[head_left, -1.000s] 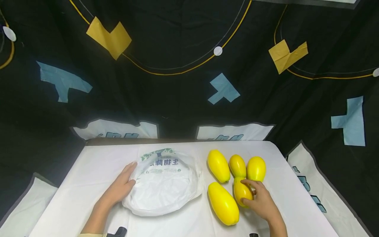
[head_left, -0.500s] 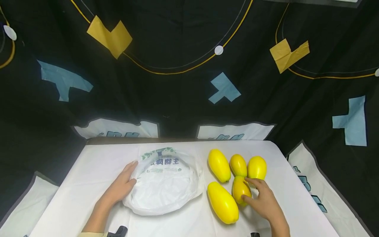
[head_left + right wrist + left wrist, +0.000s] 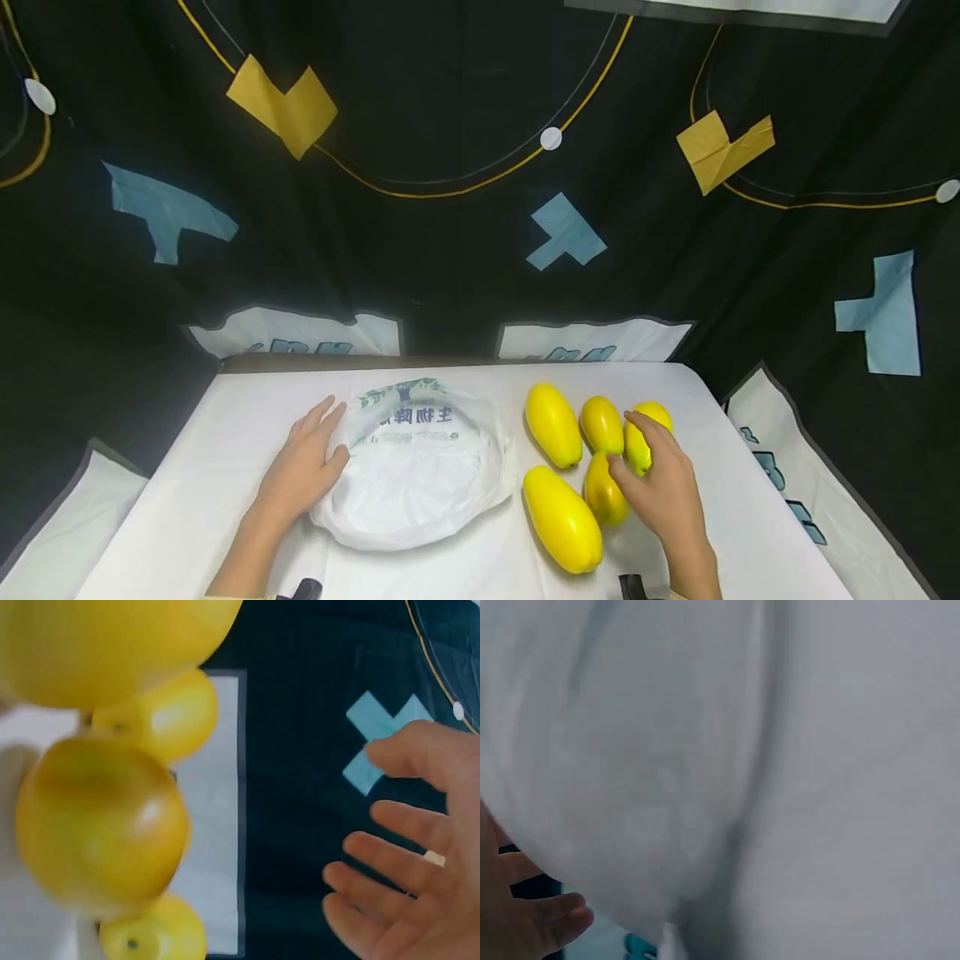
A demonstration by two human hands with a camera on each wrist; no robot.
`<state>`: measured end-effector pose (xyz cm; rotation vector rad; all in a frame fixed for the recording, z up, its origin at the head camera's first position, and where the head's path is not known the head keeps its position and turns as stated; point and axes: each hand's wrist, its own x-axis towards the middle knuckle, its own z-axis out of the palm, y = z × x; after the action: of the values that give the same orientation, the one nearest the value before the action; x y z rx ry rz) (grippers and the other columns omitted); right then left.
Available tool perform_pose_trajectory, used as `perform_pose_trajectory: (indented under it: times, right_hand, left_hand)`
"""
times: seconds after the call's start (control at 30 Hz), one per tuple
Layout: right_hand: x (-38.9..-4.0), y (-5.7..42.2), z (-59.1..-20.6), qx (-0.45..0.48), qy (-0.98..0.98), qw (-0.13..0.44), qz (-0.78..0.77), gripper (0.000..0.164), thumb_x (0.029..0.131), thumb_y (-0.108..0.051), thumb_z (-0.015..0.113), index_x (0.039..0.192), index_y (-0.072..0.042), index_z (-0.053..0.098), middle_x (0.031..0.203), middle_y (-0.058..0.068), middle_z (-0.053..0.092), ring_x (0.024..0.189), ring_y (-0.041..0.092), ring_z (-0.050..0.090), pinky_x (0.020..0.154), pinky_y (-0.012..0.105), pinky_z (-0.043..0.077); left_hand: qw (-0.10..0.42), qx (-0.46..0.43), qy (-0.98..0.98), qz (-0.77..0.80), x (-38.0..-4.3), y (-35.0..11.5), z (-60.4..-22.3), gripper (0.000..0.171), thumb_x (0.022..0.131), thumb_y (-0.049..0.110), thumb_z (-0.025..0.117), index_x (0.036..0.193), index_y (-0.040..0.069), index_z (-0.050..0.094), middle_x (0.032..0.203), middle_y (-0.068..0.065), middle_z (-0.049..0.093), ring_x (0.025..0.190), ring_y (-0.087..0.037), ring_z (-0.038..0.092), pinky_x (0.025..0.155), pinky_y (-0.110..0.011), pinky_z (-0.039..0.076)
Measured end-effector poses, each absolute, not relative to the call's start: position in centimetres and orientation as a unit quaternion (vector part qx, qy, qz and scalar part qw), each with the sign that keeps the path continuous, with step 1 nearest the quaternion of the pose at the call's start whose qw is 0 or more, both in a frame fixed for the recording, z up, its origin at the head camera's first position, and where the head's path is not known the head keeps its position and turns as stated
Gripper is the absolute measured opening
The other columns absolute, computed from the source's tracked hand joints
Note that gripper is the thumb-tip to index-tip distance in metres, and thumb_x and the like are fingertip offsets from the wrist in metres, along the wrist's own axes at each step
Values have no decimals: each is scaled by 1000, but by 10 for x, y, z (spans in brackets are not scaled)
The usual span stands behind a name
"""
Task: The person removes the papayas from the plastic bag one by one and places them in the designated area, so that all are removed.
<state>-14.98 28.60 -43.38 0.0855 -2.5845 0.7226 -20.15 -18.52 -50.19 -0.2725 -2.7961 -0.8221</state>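
A white plastic bag (image 3: pixel 412 500) with green and blue print lies with its round mouth spread on the table. Along its left rim, my left hand (image 3: pixel 300 467) has its fingers extended; in the left wrist view those fingers (image 3: pixel 551 911) show beside the bag (image 3: pixel 630 787). My right hand (image 3: pixel 663 487) hovers over the right side of a group of yellow, papaya-shaped fruits, thumb and fingers spread. Nearest to it are a smaller fruit (image 3: pixel 603 496) in front and a rounder one (image 3: pixel 637 450) behind, partly covered by the fingers. The right wrist view shows this hand (image 3: pixel 409 862) apart from the fruits.
Farther left in the group are a long fruit (image 3: pixel 562 521) in front, another long fruit (image 3: pixel 553 425) behind, and a small fruit (image 3: pixel 602 425). All rest on the white table (image 3: pixel 750 533). A black curtain (image 3: pixel 420 267) stands behind the far edge.
My right hand has let go of the small front fruit and shifted back toward the rear right fruit. The front fruit has shifted slightly left. My left hand's fingers have lifted at the bag's rim.
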Motion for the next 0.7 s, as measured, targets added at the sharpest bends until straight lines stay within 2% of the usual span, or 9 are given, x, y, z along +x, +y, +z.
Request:
perform_pose_trajectory:
  times: [0.13, 0.27, 0.37, 0.47, 0.53, 0.7]
  right_hand:
    - [-158, 274, -431, 73, -935, 256, 234, 68, 76, -24, 78, 139, -15, 53, 142, 9, 51, 128, 32, 47, 98, 59, 45]
    - [-165, 260, -429, 109, -938, 273, 185, 74, 74, -33, 78, 141, -17, 51, 149, 8, 43, 136, 32, 38, 104, 59, 40]
    - [-169, 248, -429, 134, -940, 284, 135, 81, 73, -44, 75, 146, -20, 47, 156, 9, 32, 145, 34, 23, 114, 59, 24]
    - [-172, 235, -430, 154, -941, 285, 97, 89, 75, -54, 69, 152, -26, 36, 162, 8, 18, 148, 35, 8, 117, 59, 11]
    - [-172, 228, -430, 160, -943, 279, 88, 91, 76, -57, 66, 155, -30, 29, 163, 5, 11, 148, 34, 2, 117, 60, 9]
    - [-170, 219, -433, 161, -946, 262, 101, 92, 77, -57, 65, 156, -33, 23, 163, 4, 10, 148, 34, 2, 117, 60, 10]
  left_hand:
    - [190, -125, -954, -198, -196, -175, -479, 64, 87, 28, 63, 145, 8, 46, 154, -17, 32, 136, -46, 28, 108, -69, 21]
    - [252, -173, -947, -100, -189, -156, -456, 72, 81, 43, 65, 144, 16, 47, 153, -16, 34, 135, -49, 28, 106, -77, 3]
    - [264, -202, -941, -61, -184, -141, -447, 80, 78, 53, 66, 148, 22, 42, 157, -14, 28, 137, -51, 23, 102, -79, -7]
    - [264, -217, -939, -48, -180, -130, -445, 88, 75, 57, 67, 152, 28, 35, 160, -11, 21, 140, -52, 17, 101, -80, -8]
    - [261, -222, -938, -50, -178, -125, -446, 92, 74, 57, 69, 154, 31, 31, 161, -10, 19, 141, -51, 15, 101, -80, -9]
    - [259, -224, -938, -55, -176, -121, -449, 95, 73, 57, 70, 155, 33, 28, 161, -10, 18, 142, -50, 13, 102, -78, -10]
